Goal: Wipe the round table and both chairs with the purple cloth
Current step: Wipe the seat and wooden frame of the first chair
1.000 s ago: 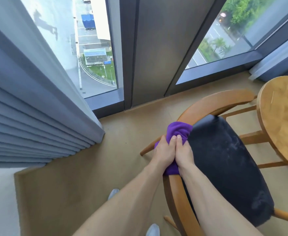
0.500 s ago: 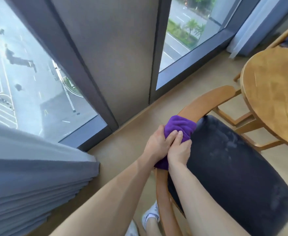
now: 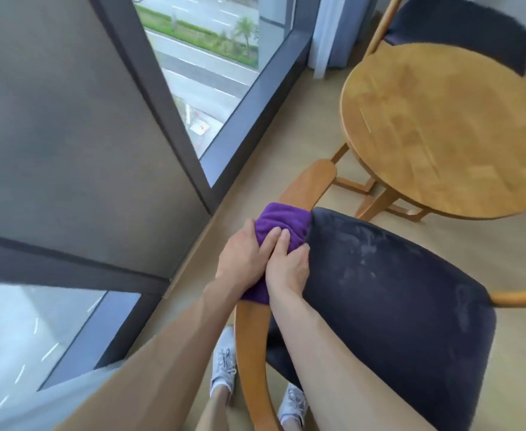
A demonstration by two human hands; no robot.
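The purple cloth (image 3: 282,222) is wrapped over the curved wooden backrest (image 3: 310,181) of the near chair, whose dark seat cushion (image 3: 389,293) fills the lower right. My left hand (image 3: 244,259) and my right hand (image 3: 288,269) lie side by side, both pressing and gripping the cloth on the rail. The round wooden table (image 3: 442,126) stands beyond the chair at the right. A second chair (image 3: 454,26) with a dark seat sits behind the table at the top right.
Floor-to-ceiling windows (image 3: 205,57) with dark frames and a grey wall panel (image 3: 68,135) close off the left side. A pale curtain (image 3: 330,29) hangs in the far corner. My feet in grey shoes (image 3: 224,365) stand behind the chair on the beige floor.
The view has swung to the right, bringing the whole table and the second chair into sight. Both hands have slid the cloth forward along the backrest toward its front end.
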